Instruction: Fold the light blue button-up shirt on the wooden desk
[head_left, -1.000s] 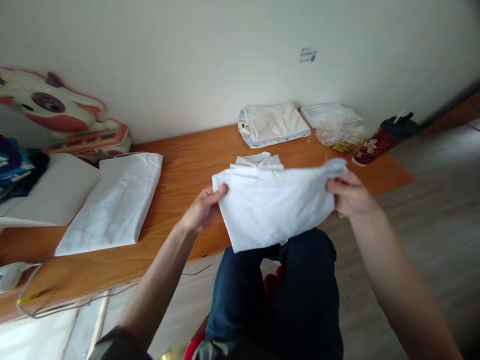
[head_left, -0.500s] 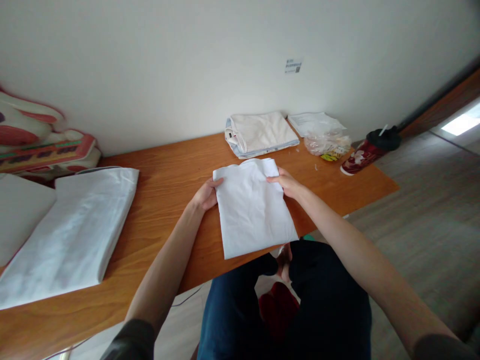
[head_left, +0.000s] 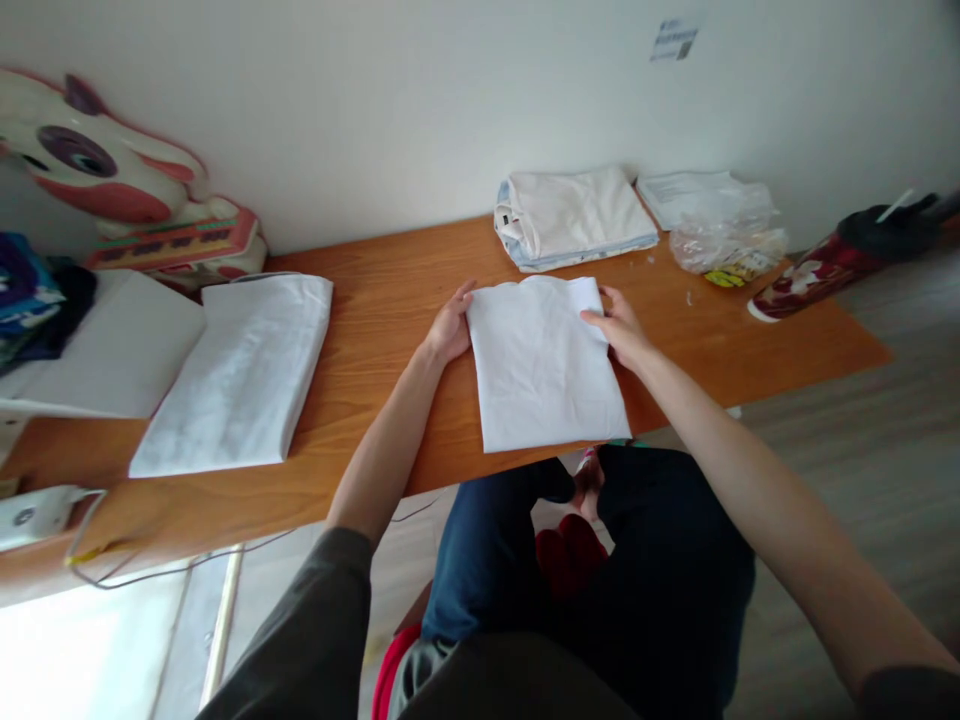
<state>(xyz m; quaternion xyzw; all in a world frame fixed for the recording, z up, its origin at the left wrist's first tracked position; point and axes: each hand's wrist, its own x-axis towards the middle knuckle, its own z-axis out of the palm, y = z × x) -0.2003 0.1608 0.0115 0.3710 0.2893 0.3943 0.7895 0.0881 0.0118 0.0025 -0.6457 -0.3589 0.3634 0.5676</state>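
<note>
A folded white cloth (head_left: 544, 365) lies near the front edge of the wooden table, its lower edge close to my lap. My left hand (head_left: 452, 325) grips its upper left edge, with the fingertips partly hidden at the cloth. At the upper right edge, my right hand (head_left: 619, 325) pinches the fabric, thumb on top and the other fingers mostly out of sight. Behind it sits a stack of folded clothes (head_left: 574, 220), cream on top and pale blue below. To the left is a larger folded white garment (head_left: 240, 370).
A white box (head_left: 112, 345) and a cow-shaped toy keyboard (head_left: 176, 240) stand at the left. On the right are a clear plastic bag (head_left: 724, 235), papers (head_left: 679, 192) and a dark red tumbler (head_left: 821, 270). A white device with a cable (head_left: 37, 515) rests at the left front.
My view has swung left, bringing more of the toy, the box and the cabled device into sight. Both hands stay at the cloth's upper sides; the left thumb has shifted toward its edge.
</note>
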